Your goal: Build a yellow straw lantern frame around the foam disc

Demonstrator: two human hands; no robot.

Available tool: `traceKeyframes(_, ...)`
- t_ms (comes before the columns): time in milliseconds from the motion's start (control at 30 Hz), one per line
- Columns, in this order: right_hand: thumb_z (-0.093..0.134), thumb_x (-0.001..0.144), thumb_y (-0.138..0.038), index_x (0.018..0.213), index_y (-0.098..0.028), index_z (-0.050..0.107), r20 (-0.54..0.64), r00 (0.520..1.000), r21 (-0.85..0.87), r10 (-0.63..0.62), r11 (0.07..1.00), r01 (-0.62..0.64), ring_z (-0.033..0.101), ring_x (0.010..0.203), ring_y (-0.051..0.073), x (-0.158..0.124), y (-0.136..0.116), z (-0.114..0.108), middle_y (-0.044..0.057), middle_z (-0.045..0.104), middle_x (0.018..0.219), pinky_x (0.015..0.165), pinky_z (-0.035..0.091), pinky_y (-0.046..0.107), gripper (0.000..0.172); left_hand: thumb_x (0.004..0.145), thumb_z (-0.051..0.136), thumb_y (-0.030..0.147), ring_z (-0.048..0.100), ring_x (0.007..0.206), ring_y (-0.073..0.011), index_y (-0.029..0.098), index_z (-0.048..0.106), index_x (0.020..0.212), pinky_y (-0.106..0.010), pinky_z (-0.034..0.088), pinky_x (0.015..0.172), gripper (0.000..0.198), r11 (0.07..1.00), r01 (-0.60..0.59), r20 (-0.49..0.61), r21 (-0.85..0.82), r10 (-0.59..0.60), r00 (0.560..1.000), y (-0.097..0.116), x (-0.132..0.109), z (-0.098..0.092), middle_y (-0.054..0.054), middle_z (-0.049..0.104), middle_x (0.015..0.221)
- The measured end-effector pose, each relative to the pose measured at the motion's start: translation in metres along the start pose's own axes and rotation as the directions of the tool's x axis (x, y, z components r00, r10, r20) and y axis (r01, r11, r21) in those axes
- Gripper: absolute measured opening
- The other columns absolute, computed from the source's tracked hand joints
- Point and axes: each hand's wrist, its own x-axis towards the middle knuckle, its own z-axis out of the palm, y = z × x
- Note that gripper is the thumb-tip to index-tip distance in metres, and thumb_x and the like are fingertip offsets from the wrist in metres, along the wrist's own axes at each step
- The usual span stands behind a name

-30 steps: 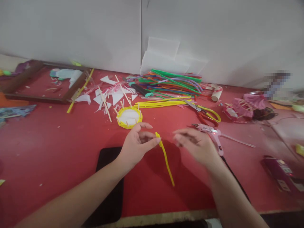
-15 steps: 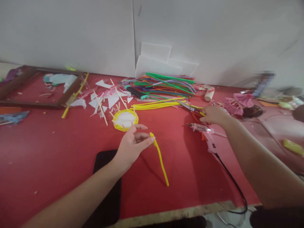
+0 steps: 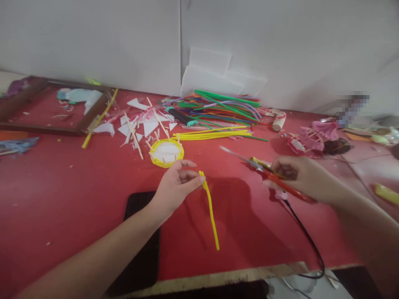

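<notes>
Partly curled right hand (image 3: 297,176) around scissors (image 3: 280,182)

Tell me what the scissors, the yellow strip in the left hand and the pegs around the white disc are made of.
Scissors: grey metal blades, probably steel, faintly shiny; red and yellow handles, perhaps plastic, but blurred.
Yellow strip: matte and soft-edged, perhaps fuzzy fibre over wire; any core is hidden.
Pegs: probably bare wood, matte, judging by their pale tan colour.

Red tabletop (image 3: 87,191) in my remote view; on it I count one brown frame (image 3: 37,128), white scraps (image 3: 149,128), multicoloured stems (image 3: 224,106), yellow stems (image 3: 212,136), one yellow-rimmed disc with pegs (image 3: 166,152), one flat black slab (image 3: 146,259).
</notes>
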Motion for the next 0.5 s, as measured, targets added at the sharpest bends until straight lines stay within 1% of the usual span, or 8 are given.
traceKeyframes(67,0.082,0.071,-0.065,0.07,-0.022,0.058,0.174,0.985,0.026,-0.009,1.0,0.005,0.055,0.058,0.015,-0.017,0.004,0.007,-0.001,0.06,0.063,0.053,0.04,0.027,0.049,0.065,0.093,0.031,0.071,0.068,-0.012,0.021,0.052,0.087,-0.027,0.06,0.071,0.048,1.0,0.015,-0.003,-0.001,-0.015,1.0,-0.001,0.001,0.0,0.007,0.069,0.071)
traceKeyframes(100,0.08,0.073,-0.064,0.069,-0.022,0.057,0.231,0.973,0.01,-0.018,1.0,0.016,0.052,0.058,0.014,-0.024,0.005,0.009,-0.002,0.058,0.063,0.053,0.038,0.026,0.048,0.064,0.094,0.03,0.07,0.068,-0.0115,0.021,0.05,0.084,-0.026,0.06,0.07,0.049,1.0,0.02,0.003,0.008,-0.02,1.0,-0.002,0.001,0.0,0.007,0.068,0.071)
traceKeyframes(167,0.077,0.077,-0.062,0.068,-0.022,0.055,0.279,0.959,-0.048,-0.04,0.997,0.055,0.045,0.057,0.013,-0.033,0.005,0.012,-0.003,0.056,0.062,0.052,0.034,0.026,0.047,0.064,0.093,0.028,0.07,0.069,-0.0108,0.021,0.047,0.081,-0.026,0.06,0.07,0.049,0.999,0.027,0.033,0.036,-0.028,0.999,-0.004,0.002,-0.001,0.007,0.067,0.073)
traceKeyframes(267,0.075,0.079,-0.06,0.067,-0.022,0.053,0.311,0.95,-0.119,-0.04,0.99,0.08,0.044,0.057,0.013,-0.038,0.001,0.014,-0.002,0.057,0.061,0.052,0.033,0.026,0.045,0.066,0.091,0.025,0.069,0.069,-0.0107,0.021,0.044,0.08,-0.025,0.059,0.069,0.049,0.996,0.035,0.075,0.08,-0.041,0.996,-0.007,0.003,-0.003,0.006,0.068,0.074)
traceKeyframes(367,0.078,0.077,-0.057,0.067,-0.022,0.053,0.333,0.942,-0.148,-0.042,0.984,0.096,0.045,0.056,0.013,-0.036,-0.004,0.015,-0.003,0.055,0.06,0.052,0.033,0.025,0.045,0.067,0.089,0.024,0.069,0.069,-0.0107,0.022,0.042,0.079,-0.024,0.056,0.067,0.049,0.993,0.027,0.094,0.116,-0.038,0.995,-0.007,0.003,-0.003,0.006,0.069,0.073)
traceKeyframes(500,0.081,0.073,-0.057,0.064,-0.022,0.047,0.337,0.94,-0.187,-0.059,0.974,0.128,0.034,0.054,0.011,-0.03,-0.007,0.018,-0.006,0.044,0.055,0.05,0.026,0.025,0.049,0.067,0.088,0.023,0.069,0.067,-0.011,0.023,0.041,0.079,-0.022,0.051,0.064,0.048,0.988,0.016,0.098,0.156,-0.032,0.995,-0.006,0.003,-0.003,0.005,0.07,0.073)
